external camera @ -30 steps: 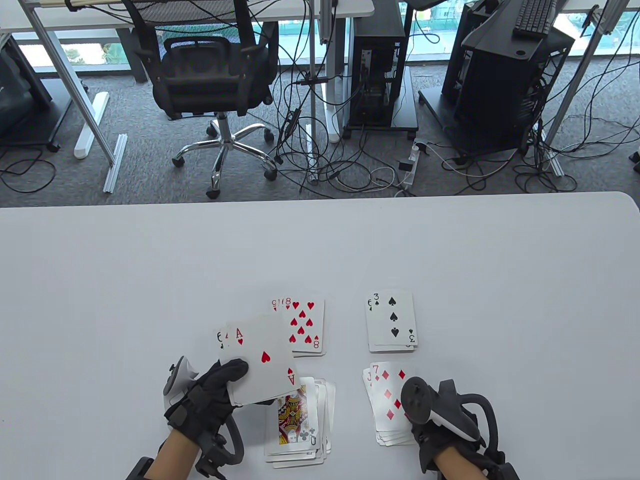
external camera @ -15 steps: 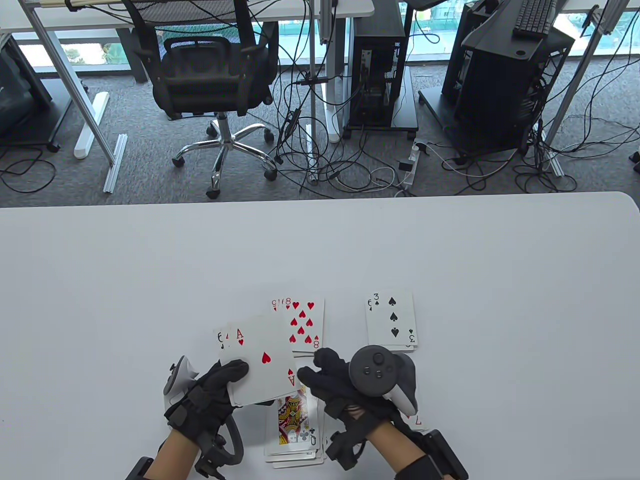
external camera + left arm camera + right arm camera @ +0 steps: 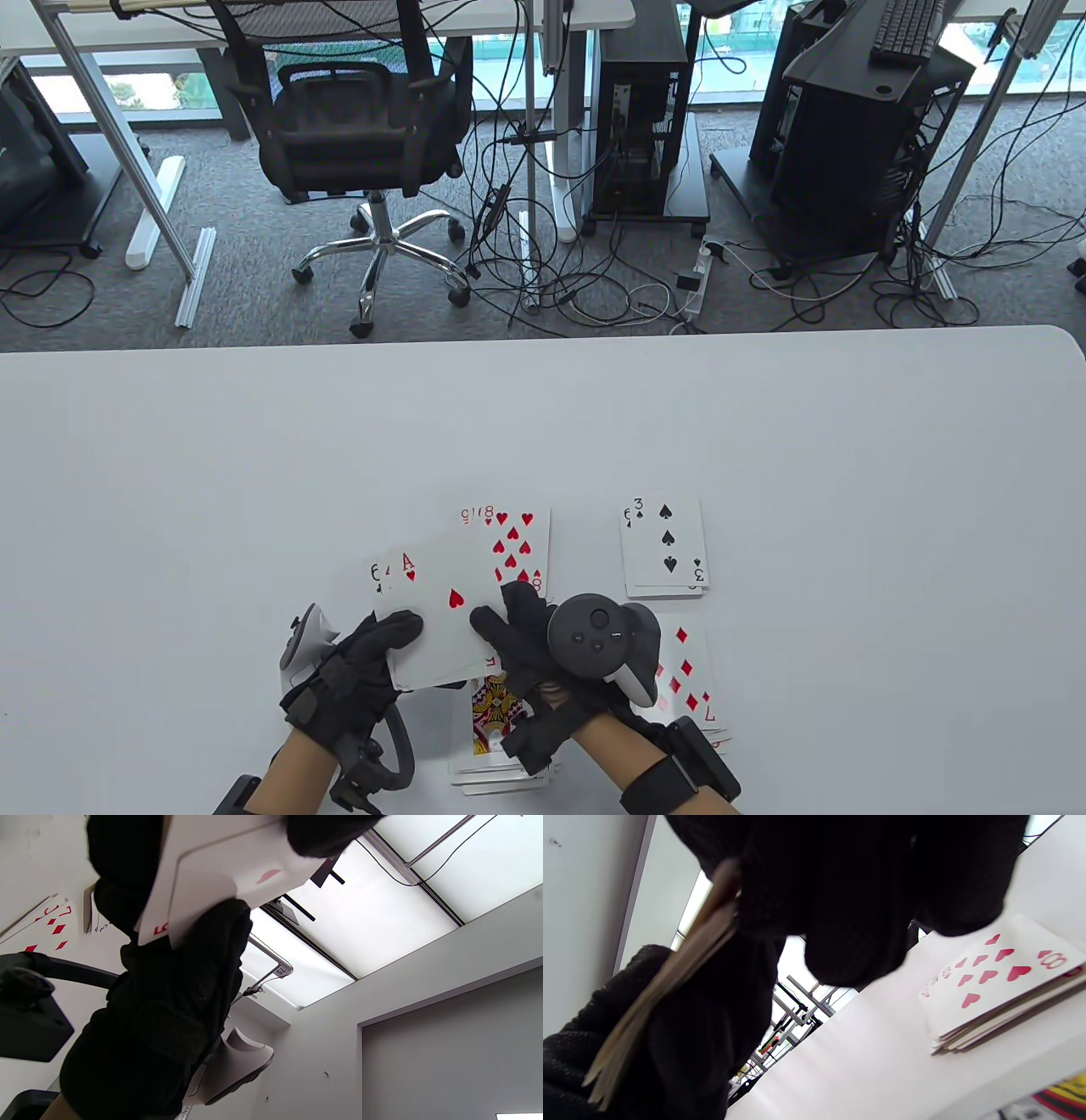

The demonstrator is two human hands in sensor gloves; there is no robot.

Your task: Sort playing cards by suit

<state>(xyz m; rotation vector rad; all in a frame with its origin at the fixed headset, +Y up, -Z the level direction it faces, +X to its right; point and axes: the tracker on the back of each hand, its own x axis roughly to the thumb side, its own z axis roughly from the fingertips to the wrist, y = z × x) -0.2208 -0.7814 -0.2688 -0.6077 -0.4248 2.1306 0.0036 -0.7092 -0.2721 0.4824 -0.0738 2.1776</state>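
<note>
Across the lower half of the table view, the white table [image 3: 254, 475] carries four face-up piles, which serve as the only holders in the scene. Nearest you at centre lies the thickest pile [image 3: 496, 764], a queen of clubs on top, partly covered by your right hand. Beside it on the right lies the diamonds pile [image 3: 689, 671], its top card a seven; the left wrist view shows the same seven with a jack beneath. Farther from you sit the hearts pile [image 3: 517, 543], an eight on top, and the spades pile [image 3: 666, 548], a three on top with a six peeking out under it; the two stand well apart. Your left hand [image 3: 356, 671] grips a small fan of cards [image 3: 424, 611] above the table, thumb pressed on the face of the front card, the ace of hearts [image 3: 445, 607]. Your right hand [image 3: 526, 645] has reached across to the fan, its fingers [image 3: 509, 615] closed on the ace's near-right corner; the right wrist view shows the card edges [image 3: 666, 980] clamped between dark gloved fingers, with the hearts pile [image 3: 992, 984] lying on the table beyond.
</note>
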